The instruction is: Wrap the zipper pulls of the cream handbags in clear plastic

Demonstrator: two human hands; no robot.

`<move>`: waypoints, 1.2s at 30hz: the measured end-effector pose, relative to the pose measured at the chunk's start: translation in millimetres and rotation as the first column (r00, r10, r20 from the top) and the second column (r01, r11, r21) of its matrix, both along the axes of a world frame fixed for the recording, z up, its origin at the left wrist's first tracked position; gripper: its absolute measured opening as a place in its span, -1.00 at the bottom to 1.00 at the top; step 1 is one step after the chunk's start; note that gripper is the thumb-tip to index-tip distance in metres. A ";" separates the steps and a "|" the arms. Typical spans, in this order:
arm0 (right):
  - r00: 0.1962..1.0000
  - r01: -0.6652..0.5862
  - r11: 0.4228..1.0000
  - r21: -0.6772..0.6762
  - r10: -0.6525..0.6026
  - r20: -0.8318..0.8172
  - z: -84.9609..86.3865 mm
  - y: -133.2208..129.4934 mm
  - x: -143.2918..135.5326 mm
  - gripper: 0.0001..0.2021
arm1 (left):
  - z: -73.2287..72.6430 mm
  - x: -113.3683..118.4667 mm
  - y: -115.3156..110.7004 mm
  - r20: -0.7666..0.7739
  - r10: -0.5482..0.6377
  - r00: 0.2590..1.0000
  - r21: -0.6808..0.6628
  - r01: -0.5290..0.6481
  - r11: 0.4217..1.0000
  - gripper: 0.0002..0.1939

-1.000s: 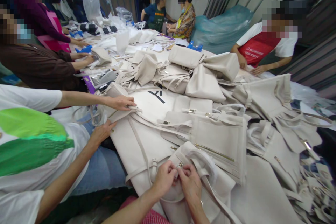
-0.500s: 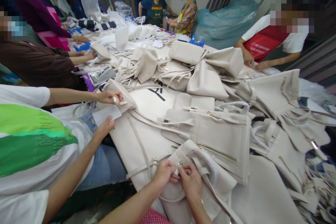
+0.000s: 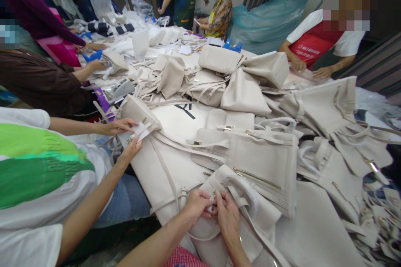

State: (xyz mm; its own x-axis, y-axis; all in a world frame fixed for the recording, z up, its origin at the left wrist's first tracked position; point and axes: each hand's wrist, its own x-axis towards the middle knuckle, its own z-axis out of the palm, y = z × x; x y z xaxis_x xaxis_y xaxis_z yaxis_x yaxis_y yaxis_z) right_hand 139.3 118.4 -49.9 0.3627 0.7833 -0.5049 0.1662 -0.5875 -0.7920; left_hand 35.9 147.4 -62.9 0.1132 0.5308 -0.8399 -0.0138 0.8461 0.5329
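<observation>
A cream bag lies at the table's near edge, with a metal clasp near its top. My left hand pinches a small pale piece at the clasp, its fingers curled together. Close against it on the right, my right hand has thumb and forefinger at the same clasp, gripping the small piece too. The fingertips of both hands nearly meet and partly hide what lies between them. The bag's strap loops below and to the right of my hands.
More cream bags are piled ahead and to the right. At left, a co-worker's hands hold another bag. Loose straps and small parts lie at lower right. Other people stand around the table's far side.
My hands stay at the clasp, with my right fingers slightly shifted. The co-worker at left has brought the white card against their bag. A person at the back has turned and straightened.
</observation>
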 end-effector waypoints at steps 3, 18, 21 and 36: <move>1.000 0.014 1.000 0.000 -0.014 -0.013 0.5 -0.6 -3.2 -0.68 | 4.9 1.3 0.5 -0.025 -0.001 1.000 0.000 0.001 1.000 -0.85; 0.990 0.042 0.989 0.142 -0.060 0.131 12.1 9.3 -8.4 -0.75 | 18.2 -10.2 21.5 0.160 -0.140 0.977 -0.171 0.167 0.971 -0.94; 0.998 0.039 0.990 0.139 -0.044 0.033 25.9 4.0 -4.1 -0.69 | 17.4 -7.6 24.2 0.157 -0.168 0.973 -0.129 0.189 0.973 -0.90; 0.633 0.754 0.611 -0.242 -0.576 0.517 39.2 -342.0 157.3 -0.60 | 20.9 -5.3 17.4 0.063 -0.109 0.992 0.010 0.109 0.994 -0.83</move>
